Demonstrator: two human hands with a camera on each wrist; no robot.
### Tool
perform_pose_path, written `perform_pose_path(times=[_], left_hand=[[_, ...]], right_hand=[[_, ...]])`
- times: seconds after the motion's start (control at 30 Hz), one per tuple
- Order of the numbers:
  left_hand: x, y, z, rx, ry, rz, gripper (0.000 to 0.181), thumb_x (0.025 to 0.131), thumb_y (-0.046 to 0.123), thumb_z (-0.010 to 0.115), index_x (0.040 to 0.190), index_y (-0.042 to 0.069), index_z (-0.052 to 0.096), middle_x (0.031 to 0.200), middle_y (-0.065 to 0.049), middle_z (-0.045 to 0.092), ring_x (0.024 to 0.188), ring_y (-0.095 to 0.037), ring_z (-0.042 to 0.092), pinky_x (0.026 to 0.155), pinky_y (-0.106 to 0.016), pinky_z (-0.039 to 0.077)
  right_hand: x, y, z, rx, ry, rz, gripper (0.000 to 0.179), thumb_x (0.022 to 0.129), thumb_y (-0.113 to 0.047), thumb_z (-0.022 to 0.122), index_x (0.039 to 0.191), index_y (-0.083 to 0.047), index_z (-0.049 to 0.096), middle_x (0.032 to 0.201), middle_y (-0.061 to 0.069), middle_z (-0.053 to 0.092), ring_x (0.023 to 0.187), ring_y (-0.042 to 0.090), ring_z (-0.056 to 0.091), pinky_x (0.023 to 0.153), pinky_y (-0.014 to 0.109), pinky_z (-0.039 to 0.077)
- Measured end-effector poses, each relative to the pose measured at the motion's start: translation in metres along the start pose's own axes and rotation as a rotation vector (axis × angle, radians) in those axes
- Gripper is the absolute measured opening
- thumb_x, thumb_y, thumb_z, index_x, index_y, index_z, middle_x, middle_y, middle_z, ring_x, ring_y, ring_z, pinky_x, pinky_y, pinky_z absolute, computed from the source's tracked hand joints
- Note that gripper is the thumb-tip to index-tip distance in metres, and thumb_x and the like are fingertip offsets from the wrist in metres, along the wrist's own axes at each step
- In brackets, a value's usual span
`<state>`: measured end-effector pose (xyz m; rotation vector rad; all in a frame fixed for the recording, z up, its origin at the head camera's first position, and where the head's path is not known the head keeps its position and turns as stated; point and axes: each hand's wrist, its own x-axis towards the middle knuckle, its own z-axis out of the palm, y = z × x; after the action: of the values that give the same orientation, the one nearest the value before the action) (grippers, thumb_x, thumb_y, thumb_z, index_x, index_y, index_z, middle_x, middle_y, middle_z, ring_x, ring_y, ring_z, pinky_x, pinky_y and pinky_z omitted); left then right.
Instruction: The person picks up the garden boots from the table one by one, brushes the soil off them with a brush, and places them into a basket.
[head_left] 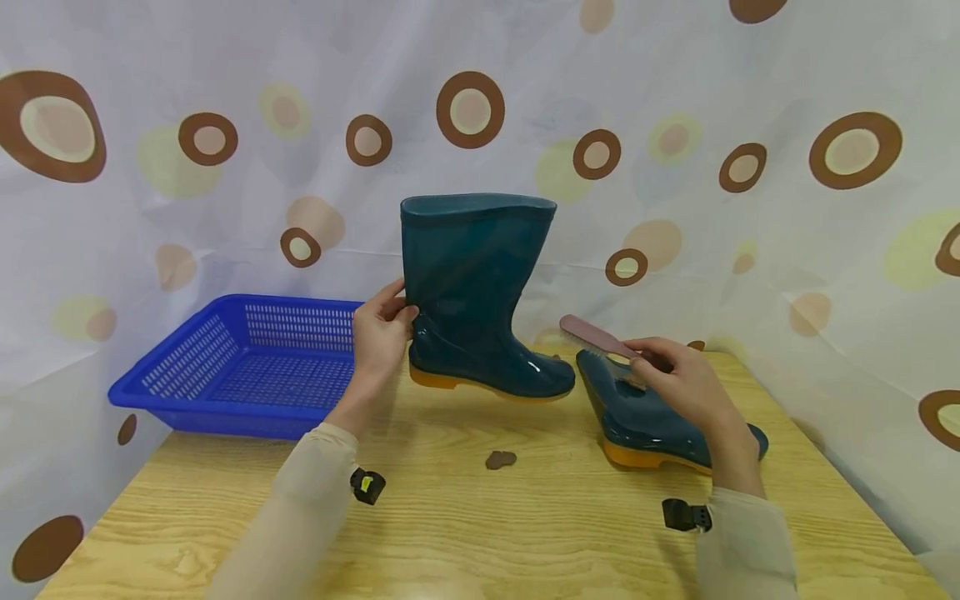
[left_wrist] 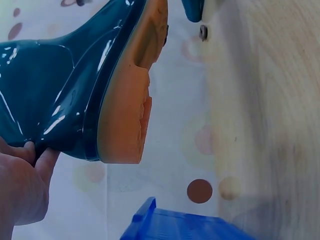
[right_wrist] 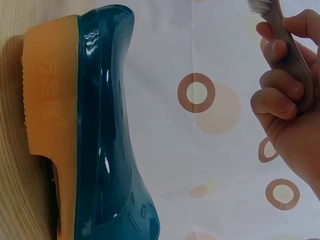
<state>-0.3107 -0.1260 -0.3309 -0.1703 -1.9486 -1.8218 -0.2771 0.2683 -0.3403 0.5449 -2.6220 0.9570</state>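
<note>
My left hand (head_left: 381, 337) pinches the back of a dark teal rain boot (head_left: 472, 292) near its ankle and holds it upright above the table. In the left wrist view, thumb and finger squeeze a fold of the boot (left_wrist: 65, 100), and its orange heel (left_wrist: 125, 120) shows. My right hand (head_left: 682, 379) grips the handle of a pinkish brush (head_left: 596, 335), its white bristles (right_wrist: 260, 6) visible in the right wrist view. Below that hand a second teal boot (head_left: 660, 421) with an orange sole lies on the table, partly hidden by the hand and forearm.
A blue slotted plastic basket (head_left: 247, 408) stands at the left of the wooden table (head_left: 450, 533). A small brown mud-like patch (head_left: 500, 459) lies near the middle, in front of the raised boot. A patterned sheet (head_left: 510, 50) hangs behind and at both sides.
</note>
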Motion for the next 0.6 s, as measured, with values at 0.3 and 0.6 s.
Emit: perform_pose_path(times=[0.3,0.6], left_hand=[[0.015,0.018,-0.027,0.016,0.036,0.047,0.042,0.097,0.001,0.058,0.137,0.014,0.060,0.111,-0.021,0.069,0.090,-0.014,0.065,0.068,-0.017,0.055],[0.023,0.023,-0.062,0.060,0.131,-0.004,0.042,0.099,0.004,0.057,0.138,0.019,0.060,0.105,-0.005,0.068,0.096,-0.011,0.065,0.074,-0.017,0.056]], right_hand=[[-0.002,0.003,0.002,0.044,-0.012,0.008,0.033,0.102,-0.024,0.054,0.130,-0.008,0.063,0.094,0.008,0.062,0.067,0.012,0.050,0.060,0.027,0.042],[-0.001,0.001,-0.002,0.079,-0.017,-0.022,0.034,0.102,-0.022,0.055,0.131,-0.006,0.062,0.091,0.001,0.060,0.068,0.016,0.051,0.060,0.028,0.042]])
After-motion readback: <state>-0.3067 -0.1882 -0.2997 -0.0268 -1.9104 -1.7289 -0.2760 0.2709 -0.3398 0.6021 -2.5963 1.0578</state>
